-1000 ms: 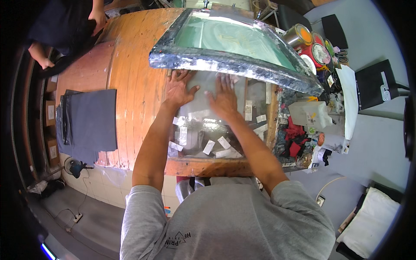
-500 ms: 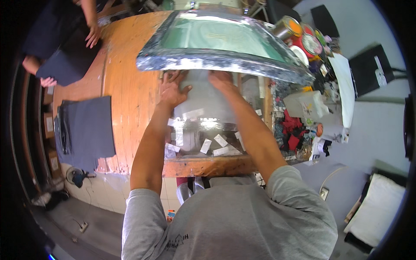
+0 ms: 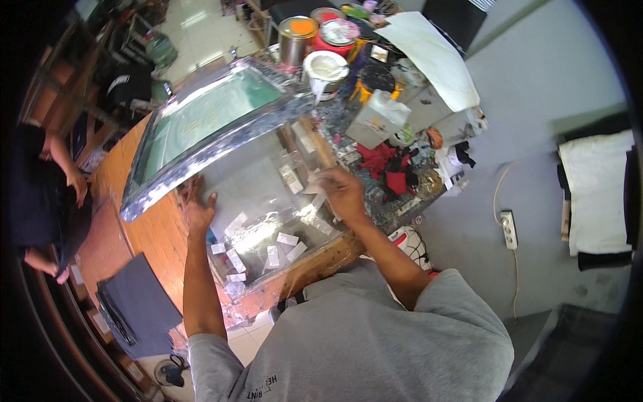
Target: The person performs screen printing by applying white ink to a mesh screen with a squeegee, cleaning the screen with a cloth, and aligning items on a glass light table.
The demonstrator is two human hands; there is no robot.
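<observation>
A screen-printing frame (image 3: 207,144) with pale green mesh stands tilted up over a glass-topped board (image 3: 244,167). Under its near edge, my left hand (image 3: 196,213) rests on the board's left side, fingers spread, the tips partly hidden. My right hand (image 3: 343,191) is above the board's right edge with its fingers pinched together. A pale bit shows at the fingertips, too blurred to name. Several short white tape strips (image 3: 288,238) lie on the near part of the glass, and another white strip (image 3: 291,179) is just left of my right hand.
Dark cloth pieces (image 3: 137,301) are stacked on the table's left. Beyond them a person (image 3: 50,194) holds dark cloth. Paint cans (image 3: 298,40), a white tub (image 3: 325,70), a plastic jug (image 3: 378,120) and red rags (image 3: 378,157) crowd the right side. A power strip (image 3: 509,230) hangs on the wall.
The view has turned to the right. My right hand has come out from beneath the frame to the board's right edge and pinched shut. My left hand stays on the board.
</observation>
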